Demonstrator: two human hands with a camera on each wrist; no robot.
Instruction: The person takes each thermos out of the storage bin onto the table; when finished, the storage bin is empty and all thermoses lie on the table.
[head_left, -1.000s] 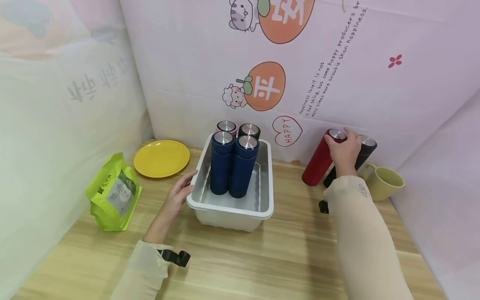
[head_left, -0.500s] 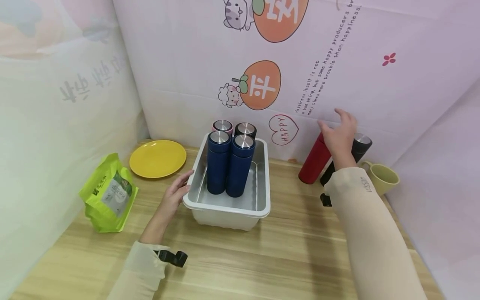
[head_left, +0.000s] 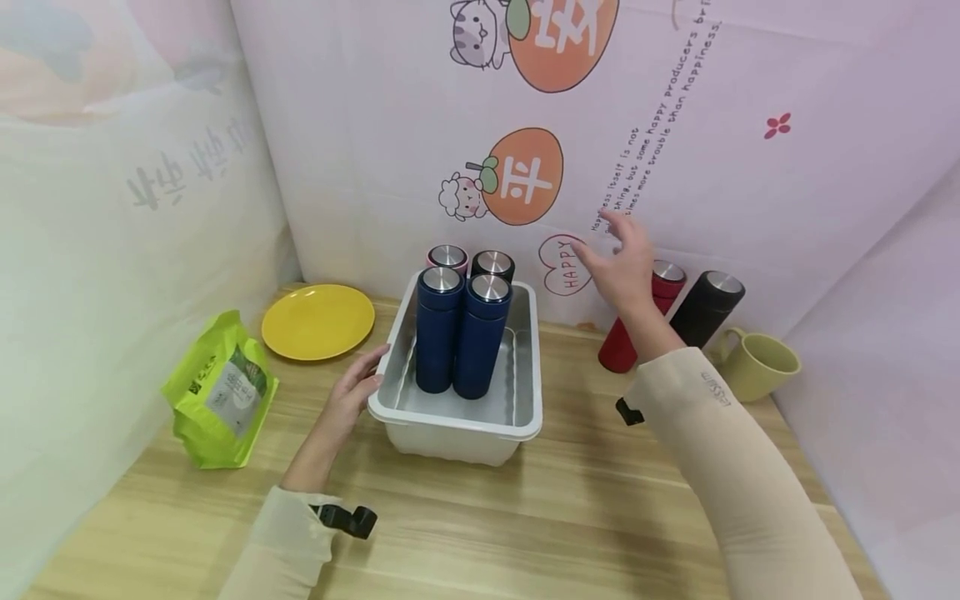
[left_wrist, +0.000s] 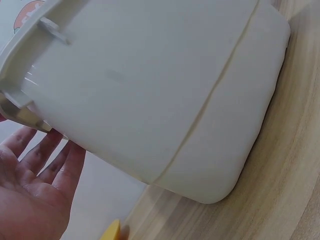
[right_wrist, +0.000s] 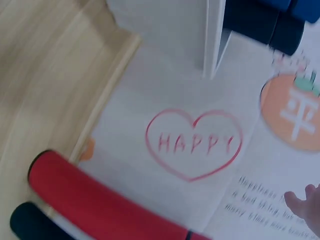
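My left hand [head_left: 348, 400] rests at the left rim of a light grey plastic bin [head_left: 457, 427]; in the left wrist view its extended fingers [left_wrist: 65, 167] touch the outside wall. Inside the bin stand two blue vacuum flasks [head_left: 438, 342], with a black flask [head_left: 493, 264] and a pink-edged one [head_left: 447, 255] behind them. In the air between the bin and a red flask [head_left: 617, 354] is my right hand [head_left: 626, 271], fingers spread, holding nothing. It partly covers the red flask, which leans beside another black flask [head_left: 705, 308] against the back wall.
An olive mug [head_left: 753, 367] is right of the leaning flasks. Left of the bin lie a yellow plate [head_left: 318, 321] and a standing bright green pouch [head_left: 221, 400]. Printed cloth walls [head_left: 360, 125] enclose the wooden table [head_left: 480, 533] at the back and sides.
My right hand has let go of the red flask, lifted off it and moved left toward the bin. The red flask stays leaning by the black one. My left hand has kept its place.
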